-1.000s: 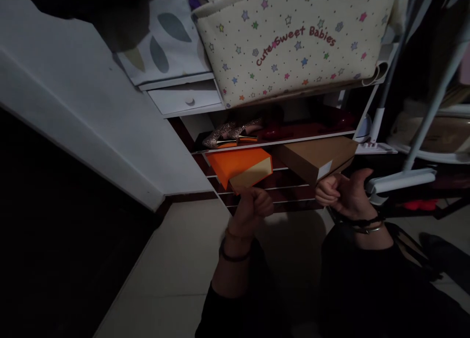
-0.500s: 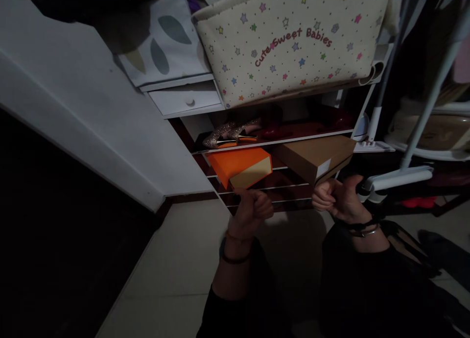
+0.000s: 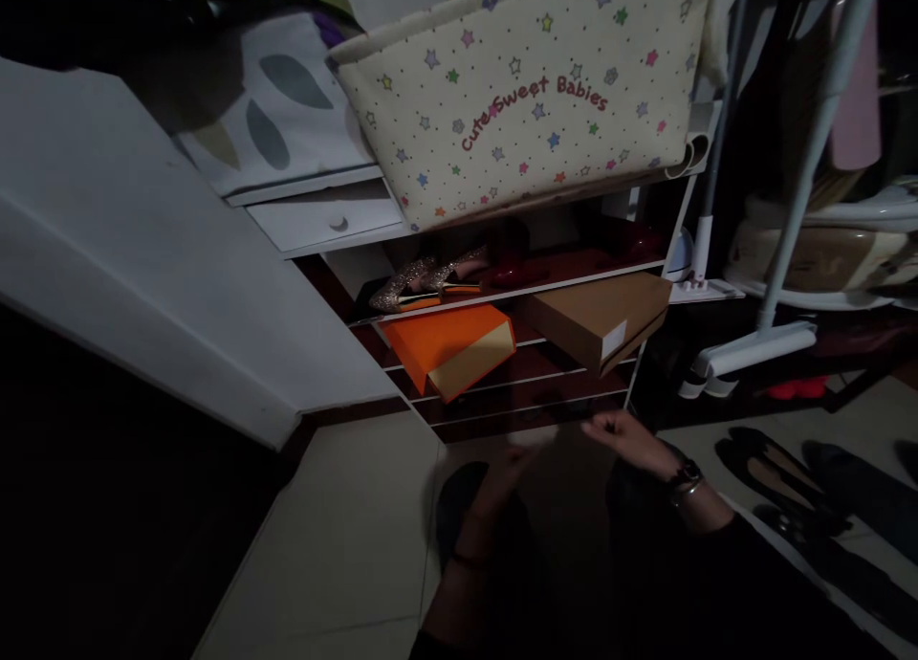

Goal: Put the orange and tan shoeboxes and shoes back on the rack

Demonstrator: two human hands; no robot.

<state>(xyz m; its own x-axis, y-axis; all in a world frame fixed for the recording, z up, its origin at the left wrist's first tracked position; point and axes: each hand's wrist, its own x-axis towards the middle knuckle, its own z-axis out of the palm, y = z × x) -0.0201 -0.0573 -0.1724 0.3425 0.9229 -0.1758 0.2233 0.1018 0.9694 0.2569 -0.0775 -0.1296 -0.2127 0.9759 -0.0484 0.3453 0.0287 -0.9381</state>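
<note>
My left hand [image 3: 503,476] is low in front of the shelf rack, dark and smeared by motion, so its fingers cannot be made out. To its right, my right hand [image 3: 631,442] has its fingers curled in toward the thumb, with nothing visible in them. Both hands are apart from the shelf. Nearest above them are an orange box [image 3: 459,349] and a brown cardboard box [image 3: 599,316] with a white label, both jutting from the shelf under the shoes. Glittery high heels [image 3: 412,282] stand on the shelf above, beside dark red shoes [image 3: 513,270].
A star-patterned fabric bin [image 3: 516,105] sits atop the rack [image 3: 502,301], next to a small white drawer [image 3: 330,222]. At right, a pale-handled floor squeegee or mop [image 3: 760,344] leans near stacked basins [image 3: 810,258]. Black shoes [image 3: 781,478] lie on the tiled floor [image 3: 344,526].
Both hands have dropped lower, away from the boxes. The right fist has loosened into a curl with its fingers pointing left. The view has shifted, bringing more floor shoes into sight.
</note>
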